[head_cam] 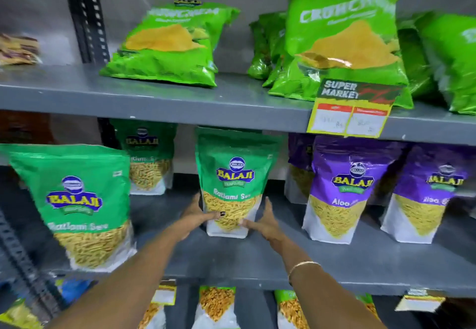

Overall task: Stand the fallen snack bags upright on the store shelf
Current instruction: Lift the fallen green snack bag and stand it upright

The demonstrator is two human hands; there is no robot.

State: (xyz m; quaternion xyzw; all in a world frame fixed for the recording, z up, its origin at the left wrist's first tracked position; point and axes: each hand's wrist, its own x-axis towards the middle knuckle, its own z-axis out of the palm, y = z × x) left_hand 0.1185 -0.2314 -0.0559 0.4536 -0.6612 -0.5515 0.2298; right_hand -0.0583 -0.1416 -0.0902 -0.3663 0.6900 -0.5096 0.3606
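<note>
A green Ratlami Sev bag (pixel 231 174) stands upright in the middle of the grey middle shelf (pixel 257 259). My left hand (pixel 197 216) presses its lower left side, thumb across the front. My right hand (pixel 265 222) cups its lower right side. Another green Ratlami Sev bag (pixel 79 200) stands at the shelf's front left, leaning a little. A third green Ratlami Sev bag (pixel 148 156) stands behind, near the back. On the top shelf (pixel 154 99) a light green Crunchem bag (pixel 167 45) leans back, half lying.
Purple Aloo Sev bags (pixel 340 189) stand to the right on the middle shelf. More light green bags (pixel 342 43) crowd the top shelf's right side above a yellow price tag (pixel 353 112). A black slotted upright (pixel 85 14) stands at the left. Further bags (pixel 216 305) fill the shelf below.
</note>
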